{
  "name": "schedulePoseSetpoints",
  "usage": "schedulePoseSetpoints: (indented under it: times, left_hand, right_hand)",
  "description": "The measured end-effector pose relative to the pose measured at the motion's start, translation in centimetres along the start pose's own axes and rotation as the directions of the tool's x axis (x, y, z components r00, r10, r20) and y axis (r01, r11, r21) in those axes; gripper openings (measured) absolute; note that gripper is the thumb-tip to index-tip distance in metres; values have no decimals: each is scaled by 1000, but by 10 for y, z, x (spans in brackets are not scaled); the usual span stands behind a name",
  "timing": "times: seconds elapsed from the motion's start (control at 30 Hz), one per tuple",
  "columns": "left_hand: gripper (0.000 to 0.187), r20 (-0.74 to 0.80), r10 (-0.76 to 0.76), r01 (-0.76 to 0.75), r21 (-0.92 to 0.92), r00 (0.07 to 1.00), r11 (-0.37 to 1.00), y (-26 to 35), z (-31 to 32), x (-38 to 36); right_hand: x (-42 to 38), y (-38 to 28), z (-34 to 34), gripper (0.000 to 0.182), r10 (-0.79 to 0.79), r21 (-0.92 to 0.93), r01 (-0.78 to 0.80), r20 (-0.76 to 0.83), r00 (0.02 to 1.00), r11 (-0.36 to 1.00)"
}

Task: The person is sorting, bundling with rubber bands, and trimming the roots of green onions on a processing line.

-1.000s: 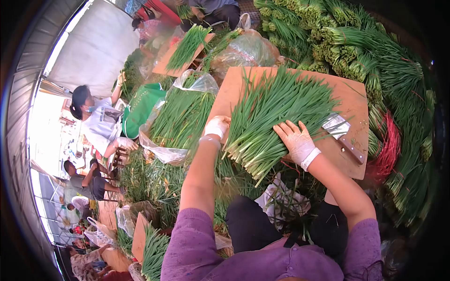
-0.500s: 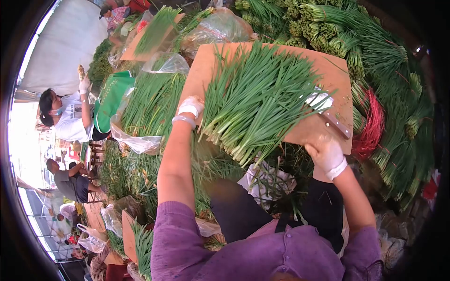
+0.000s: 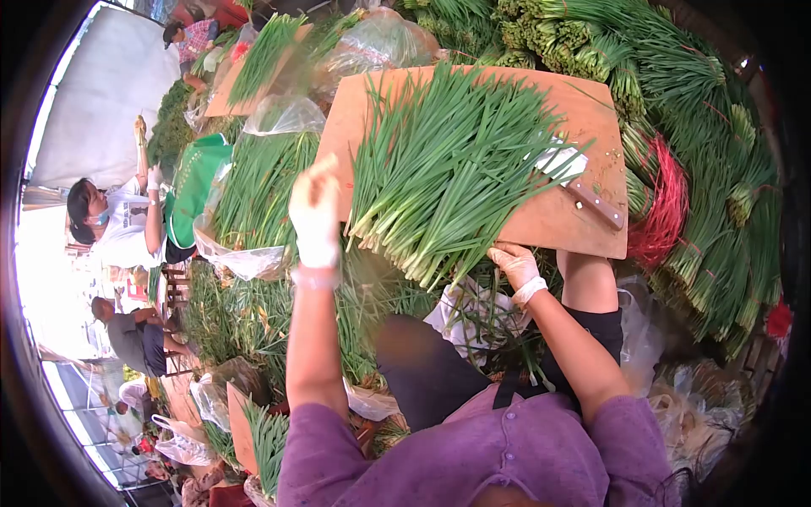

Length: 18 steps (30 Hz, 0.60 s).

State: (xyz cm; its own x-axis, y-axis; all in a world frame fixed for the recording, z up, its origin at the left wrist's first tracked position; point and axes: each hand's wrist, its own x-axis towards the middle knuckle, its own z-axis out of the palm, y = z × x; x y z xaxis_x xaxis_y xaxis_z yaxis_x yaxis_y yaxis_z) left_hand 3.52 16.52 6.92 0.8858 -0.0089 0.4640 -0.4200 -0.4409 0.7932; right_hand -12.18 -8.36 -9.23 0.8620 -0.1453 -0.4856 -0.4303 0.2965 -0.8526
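A broad heap of garlic chives (image 3: 448, 160) lies on a wooden board (image 3: 355, 97), its pale stem ends reaching over the near edge. Beside the board's left edge, my gloved left hand (image 3: 315, 211) is raised and smeared by motion, so its fingers do not show clearly. My gloved right hand (image 3: 515, 265) is at the near edge of the board, right of the stem ends, fingers pressed together; I cannot tell what they grip. A knife (image 3: 596, 204) with a wooden handle rests on the board's right side, its blade partly under the leaf tips.
Bundled chives (image 3: 676, 93) are piled behind and to the right, with red ties (image 3: 663, 203) hanging beside the board. Loose chives in a plastic bag (image 3: 253, 266) lie at left. A white cloth (image 3: 465, 317) is below. A person in a green apron (image 3: 198, 182) is farther left.
My left hand has come off the chives and board edge and moved left. My right hand has slid left along the near edge, closer to the stem ends. The knife stays on the board.
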Motion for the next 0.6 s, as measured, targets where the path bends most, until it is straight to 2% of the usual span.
schedulePoseSetpoints:
  times: [0.03, 0.07, 0.1, 0.13, 0.17, 0.23, 0.3, 0.33, 0.4, 0.43, 0.5, 0.57, 0.6]
  left_hand:
    - [21, 138, -135, 148, -88, 981, 985, 38, 0, -31]
    - [14, 276, -87, 88, 8, 957, 996, 57, 6, -63]
    - [13, 561, -93, 311, -306, 822, 900, 62, 15, -98]
    - [17, 779, -269, 559, -123, 567, 820, 86, 23, -121]
    - [26, 908, -227, 802, -167, 351, 574, 68, 42, -158]
    - [40, 927, -344, 932, -16, 150, 362, 34, 76, -210]
    - [55, 831, -435, 917, -206, 348, 340, 2, 108, -245]
    - [65, 782, -449, 893, -306, 433, 329, 1, 120, -240]
    - [66, 691, -554, 882, -417, 465, 221, -6, 139, -232]
    - [65, 672, -575, 868, -472, 467, 155, -9, 145, -222]
    - [60, 621, -620, 835, -539, 480, 106, -5, 147, -211]
    - [51, 628, -592, 820, -564, 505, 101, -8, 142, -203]
    - [48, 603, -613, 811, -575, 511, 109, -10, 139, -198]
  right_hand:
    - [0, 0, -2, 30, 0, 0, 0, -1, 1000, 1000]
    - [-3, 1, -3, 22, -41, 66, 42, -14, 999, 997]
    - [-7, 2, -6, 18, -80, 129, 83, -27, 996, 988]
    - [-8, 0, -11, 17, -78, 75, 77, 1, 997, 994]
    - [-14, -12, -14, 16, -10, -6, 10, -28, 1000, 1000]
    - [-21, -14, -22, 16, -82, 77, 82, -8, 997, 994]
    - [-37, -26, -27, 19, -81, 2, 81, -58, 995, 997]
    - [-44, -31, -31, 18, -80, 9, 80, -49, 996, 997]
    - [-61, -39, -39, 18, -75, 10, 76, -43, 996, 997]
    - [-70, -45, -43, 19, -96, -33, 97, 34, 995, 995]
    - [-96, -67, -48, 21, -97, -150, 124, 173, 980, 981]
    - [-130, -76, -64, 15, -113, -229, 204, 355, 928, 952]
    - [-149, -83, -75, 18, 3, -412, 212, 462, 887, 886]
